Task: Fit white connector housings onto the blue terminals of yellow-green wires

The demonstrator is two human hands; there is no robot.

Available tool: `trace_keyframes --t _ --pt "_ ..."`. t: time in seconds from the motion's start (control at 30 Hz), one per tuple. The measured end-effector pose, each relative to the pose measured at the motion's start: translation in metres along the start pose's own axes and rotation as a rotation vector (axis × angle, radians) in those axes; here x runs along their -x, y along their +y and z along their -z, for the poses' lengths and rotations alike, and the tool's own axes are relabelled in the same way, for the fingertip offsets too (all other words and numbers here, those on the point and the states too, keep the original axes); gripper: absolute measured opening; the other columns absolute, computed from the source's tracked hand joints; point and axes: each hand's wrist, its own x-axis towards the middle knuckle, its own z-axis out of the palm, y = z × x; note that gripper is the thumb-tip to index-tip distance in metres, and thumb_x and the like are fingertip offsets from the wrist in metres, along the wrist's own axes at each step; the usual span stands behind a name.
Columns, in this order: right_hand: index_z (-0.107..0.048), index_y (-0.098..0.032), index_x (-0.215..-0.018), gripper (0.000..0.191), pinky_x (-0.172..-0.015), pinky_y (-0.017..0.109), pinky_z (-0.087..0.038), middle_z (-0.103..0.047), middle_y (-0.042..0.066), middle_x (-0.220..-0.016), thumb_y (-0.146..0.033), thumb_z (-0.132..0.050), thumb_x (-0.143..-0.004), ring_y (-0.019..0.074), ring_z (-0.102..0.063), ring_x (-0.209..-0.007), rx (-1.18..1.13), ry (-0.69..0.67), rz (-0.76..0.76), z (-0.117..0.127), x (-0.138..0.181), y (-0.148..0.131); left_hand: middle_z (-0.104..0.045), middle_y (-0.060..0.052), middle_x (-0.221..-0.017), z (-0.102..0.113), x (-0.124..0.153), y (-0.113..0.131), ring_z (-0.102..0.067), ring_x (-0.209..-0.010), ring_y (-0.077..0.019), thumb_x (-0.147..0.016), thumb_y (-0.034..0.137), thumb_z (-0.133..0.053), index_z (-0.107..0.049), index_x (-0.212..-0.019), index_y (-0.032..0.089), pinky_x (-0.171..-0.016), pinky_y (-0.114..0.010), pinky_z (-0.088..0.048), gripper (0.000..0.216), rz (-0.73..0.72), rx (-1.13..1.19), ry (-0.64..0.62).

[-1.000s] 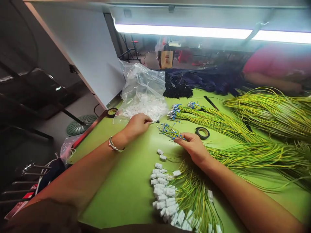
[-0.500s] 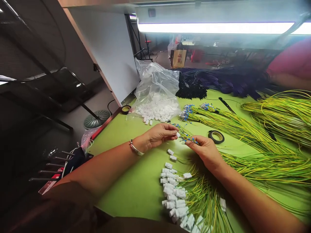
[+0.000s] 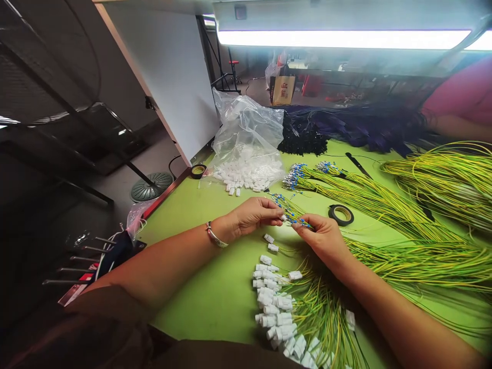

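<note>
Since a second ago my left hand (image 3: pixel 251 215) has come back from the plastic bag (image 3: pixel 246 133) of white plugs and now meets my right hand (image 3: pixel 325 238) above the green bench (image 3: pixel 215 287). Its fingers pinch one white plug (image 3: pixel 283 218), right at the blue-tipped ends of the yellow-green wires (image 3: pixel 292 212) that my right fingers grip in a small bunch.

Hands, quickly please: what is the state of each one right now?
Left hand: closed, fingertips pinching a small white connector.
Right hand: closed, holding a bundle of yellow-green wires with blue tips.
</note>
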Motion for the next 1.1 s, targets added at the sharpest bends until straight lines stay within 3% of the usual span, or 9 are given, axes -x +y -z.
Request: trace_keyframes --t 0.2,0.5,0.77,1.03,1.1 --pt "-0.067 -0.016 -0.069 0.012 -0.056 0.025 -0.039 -0.062 0.001 -0.060 -0.024 -0.058 -0.071 0.0135 -0.051 -0.057 0.138 0.011 0.104 -0.001 0.003 0.009 -0.065 -0.002 -0.062 -0.006 0.001 -0.010 -0.063 -0.057 -0.0095 -0.057 0.023 -0.084 -0.062 -0.067 0.008 -0.059 -0.020 -0.050 0.028 -0.086 -0.041 0.044" --pt "-0.065 -0.019 -0.069 0.013 -0.058 0.025 -0.039 -0.062 -0.001 -0.060 -0.017 -0.052 -0.070 0.0134 -0.052 -0.057 0.261 -0.105 0.192 -0.005 0.004 0.015 -0.064 -0.001 -0.058 -0.015 0.002 -0.018 -0.060 -0.052 -0.0077 -0.061 0.022 -0.081 -0.061 -0.063 0.008 -0.055 -0.019 -0.049 0.025 -0.091 -0.078 0.134" --pt "-0.064 -0.018 -0.066 0.014 -0.059 0.025 -0.041 -0.062 -0.001 -0.060 -0.027 -0.055 -0.071 0.0139 -0.051 -0.059 0.099 -0.131 0.093 -0.003 -0.002 0.010 -0.065 -0.002 -0.058 -0.009 -0.001 -0.017 -0.064 -0.054 -0.0117 -0.061 0.017 -0.080 -0.061 -0.065 0.009 -0.058 -0.023 -0.052 0.022 -0.081 -0.139 0.114" --pt "-0.065 -0.016 -0.064 0.018 -0.056 0.024 -0.038 -0.059 -0.001 -0.056 -0.029 -0.056 -0.072 0.0114 -0.046 -0.055 0.095 -0.204 0.052 -0.003 -0.001 0.005 -0.064 -0.001 -0.057 -0.012 0.000 -0.017 -0.063 -0.054 -0.0115 -0.059 0.016 -0.080 -0.060 -0.063 0.009 -0.058 -0.023 -0.052 0.022 -0.058 -0.210 0.108" --pt "-0.064 -0.016 -0.063 0.020 -0.054 0.024 -0.037 -0.057 -0.002 -0.055 -0.032 -0.058 -0.073 0.0109 -0.044 -0.054 0.087 -0.210 0.027 -0.001 -0.002 0.006 -0.063 -0.001 -0.056 -0.006 -0.002 -0.014 -0.062 -0.051 -0.0113 -0.062 0.020 -0.079 -0.060 -0.064 0.010 -0.055 -0.023 -0.051 0.021 -0.043 -0.270 0.058"
